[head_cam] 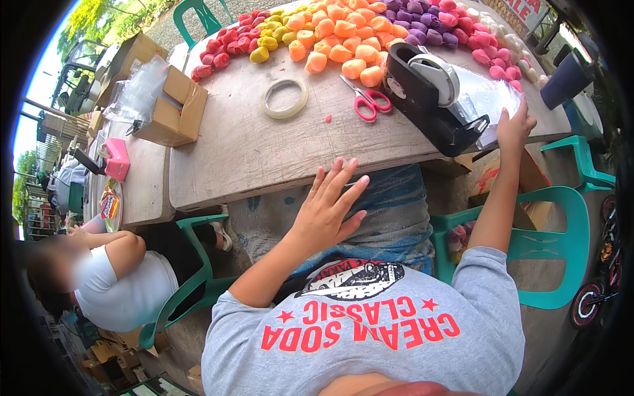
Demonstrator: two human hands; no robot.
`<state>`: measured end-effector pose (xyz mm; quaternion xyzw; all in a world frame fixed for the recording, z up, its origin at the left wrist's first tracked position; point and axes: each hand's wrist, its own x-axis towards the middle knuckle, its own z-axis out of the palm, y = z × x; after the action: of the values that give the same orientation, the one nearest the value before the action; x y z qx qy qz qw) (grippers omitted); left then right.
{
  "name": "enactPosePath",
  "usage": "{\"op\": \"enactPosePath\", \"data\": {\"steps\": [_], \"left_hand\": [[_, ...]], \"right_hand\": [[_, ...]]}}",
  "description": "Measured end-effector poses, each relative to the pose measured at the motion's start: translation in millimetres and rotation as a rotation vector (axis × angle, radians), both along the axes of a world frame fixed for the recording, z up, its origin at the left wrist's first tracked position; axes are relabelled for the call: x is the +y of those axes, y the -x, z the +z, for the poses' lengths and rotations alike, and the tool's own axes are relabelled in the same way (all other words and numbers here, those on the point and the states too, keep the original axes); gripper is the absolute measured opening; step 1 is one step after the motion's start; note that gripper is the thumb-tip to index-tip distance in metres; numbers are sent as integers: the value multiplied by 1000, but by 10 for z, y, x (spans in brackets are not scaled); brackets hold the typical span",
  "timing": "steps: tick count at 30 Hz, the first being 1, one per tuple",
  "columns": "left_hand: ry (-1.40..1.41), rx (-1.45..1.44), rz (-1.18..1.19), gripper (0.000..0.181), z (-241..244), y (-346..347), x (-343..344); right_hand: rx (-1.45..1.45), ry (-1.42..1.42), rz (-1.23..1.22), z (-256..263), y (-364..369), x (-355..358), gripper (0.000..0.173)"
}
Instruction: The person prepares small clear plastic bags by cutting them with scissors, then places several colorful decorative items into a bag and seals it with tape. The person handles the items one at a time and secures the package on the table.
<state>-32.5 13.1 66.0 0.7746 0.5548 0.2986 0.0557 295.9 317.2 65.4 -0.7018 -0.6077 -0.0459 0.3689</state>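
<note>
My left hand [329,208] is held above my lap, just off the table's front edge, fingers spread and palm down, holding nothing. At the right, my right hand [516,123] has its thumb and fingers at the edge of a stack of clear plastic sheets [488,94], seemingly gripping it. Beside the stack stands a black tape dispenser [421,99] with a white-cored roll [448,81], partly covering the sheets. Scissors with pink handles [366,104] lie left of the dispenser. Farther left, a roll of clear tape [284,99] lies flat on the table [237,148].
Orange [342,29], yellow [270,42], red [228,42], purple [426,29] and pink [488,47] flower-like pieces cover the table's far side. A cardboard box [173,114] with plastic bags stands left. A seated person [124,282] is at my left. A green chair [550,247] stands right.
</note>
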Motion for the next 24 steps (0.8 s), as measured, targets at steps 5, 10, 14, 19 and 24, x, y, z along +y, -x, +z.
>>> {"op": "enactPosePath", "data": {"steps": [5,10,14,19,24], "left_hand": [[-114,40,-53,56,-168,106,-47],[-125,125,7,53,-110,212,-91],[-230,123,48,53,-167,230,-136],[-327,35,66,49,-127,353,-212],[-241,-210,-4,64,-43,327,-43]], "right_hand": [[167,76,30,115,-172,5,64],[140,76,-51,60,-610,109,45],[45,-74,-82,166,-561,-25,31],[196,-421,103,657,-302,-473,32],[289,-853,344,1203,588,-1257,24]]}}
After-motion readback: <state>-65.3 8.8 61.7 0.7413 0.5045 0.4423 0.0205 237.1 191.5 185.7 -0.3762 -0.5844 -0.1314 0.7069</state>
